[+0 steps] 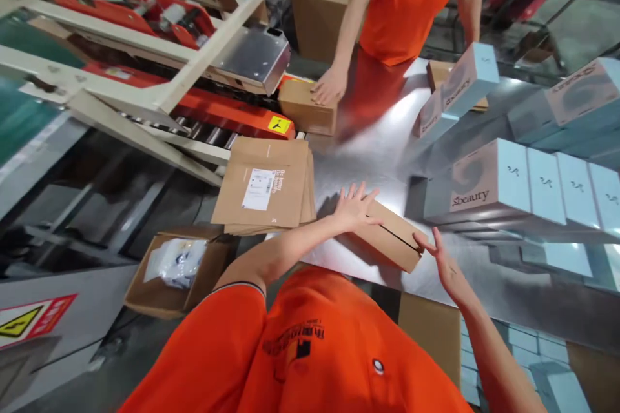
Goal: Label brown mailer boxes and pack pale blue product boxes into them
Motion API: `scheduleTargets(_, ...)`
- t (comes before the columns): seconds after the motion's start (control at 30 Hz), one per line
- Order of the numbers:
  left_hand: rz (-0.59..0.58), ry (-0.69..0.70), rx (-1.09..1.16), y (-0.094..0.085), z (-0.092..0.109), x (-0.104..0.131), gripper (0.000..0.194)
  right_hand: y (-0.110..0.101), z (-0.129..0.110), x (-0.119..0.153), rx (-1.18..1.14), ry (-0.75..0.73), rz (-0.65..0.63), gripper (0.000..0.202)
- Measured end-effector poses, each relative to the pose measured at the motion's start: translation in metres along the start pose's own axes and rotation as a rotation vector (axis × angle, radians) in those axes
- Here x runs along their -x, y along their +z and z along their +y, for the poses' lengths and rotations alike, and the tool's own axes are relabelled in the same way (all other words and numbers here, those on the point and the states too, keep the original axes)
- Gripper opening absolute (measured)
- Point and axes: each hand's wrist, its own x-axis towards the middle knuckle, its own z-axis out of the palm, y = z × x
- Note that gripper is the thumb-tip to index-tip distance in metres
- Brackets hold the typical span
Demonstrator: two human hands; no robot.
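Observation:
A brown cardboard box [392,232] lies on the metal table in front of me, a dark seam running along its top. My left hand [356,208] rests on its left end with the fingers spread. At the box's right end is my right hand [438,255], its fingers stretched out and the fingertips at the edge; whether they press on it I cannot tell. Left of the box sits a stack of flat brown cardboard [264,184] with a white shipping label [258,189] on top.
Pale blue boxes [489,181] stand in rows on the right of the metal table [361,164]. Across from me a co-worker's hand [329,85] touches another brown box [307,106] beside a roller conveyor machine [232,119]. An open carton [167,264] holding plastic packets stands lower left.

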Motion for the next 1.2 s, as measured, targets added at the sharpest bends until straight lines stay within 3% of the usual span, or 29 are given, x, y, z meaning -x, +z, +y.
scheduleTargets(0.1,-0.044,-0.001,0.024,0.008,-0.006,-0.011,0.090,0.022,-0.020,0.010,-0.034,0.030,-0.008,0.074)
scheduleTargets(0.2,-0.067,-0.015,0.247,0.003,-0.017,-0.013,0.073,0.051,-0.037,0.008,0.037,0.076,0.088,0.092)
scheduleTargets(0.23,-0.027,-0.033,0.337,-0.004,-0.024,-0.012,0.066,0.057,-0.041,0.003,0.054,0.103,0.110,0.091)
scheduleTargets(0.3,0.165,-0.078,0.455,-0.026,-0.043,-0.005,0.057,0.061,-0.043,-0.014,0.066,0.154,0.131,0.091)
scheduleTargets(0.4,0.555,-0.135,0.407,-0.070,-0.084,0.021,0.050,0.050,-0.040,-0.060,0.069,0.165,0.165,0.096)
scheduleTargets(0.47,0.733,-0.182,0.284,-0.098,-0.117,0.049,0.045,0.039,-0.039,-0.102,0.083,0.151,0.212,0.101)
scheduleTargets(0.6,0.833,-0.408,0.040,-0.127,-0.184,0.111,0.040,0.022,-0.046,-0.195,0.117,0.101,0.269,0.110)
scheduleTargets(0.73,0.819,-0.700,-0.022,-0.122,-0.236,0.159,0.056,0.013,-0.075,-0.278,0.115,0.022,0.254,0.116)
scheduleTargets(0.83,0.789,-0.810,0.079,-0.113,-0.255,0.180,0.061,0.012,-0.102,-0.330,0.098,-0.028,0.241,0.116)
scheduleTargets(0.97,0.732,-0.799,0.236,-0.105,-0.260,0.194,0.052,0.017,-0.143,-0.392,0.096,-0.096,0.222,0.111)
scheduleTargets(1.2,0.821,-0.797,0.353,-0.096,-0.257,0.193,0.053,0.038,-0.219,-0.468,0.065,-0.218,0.142,0.108)
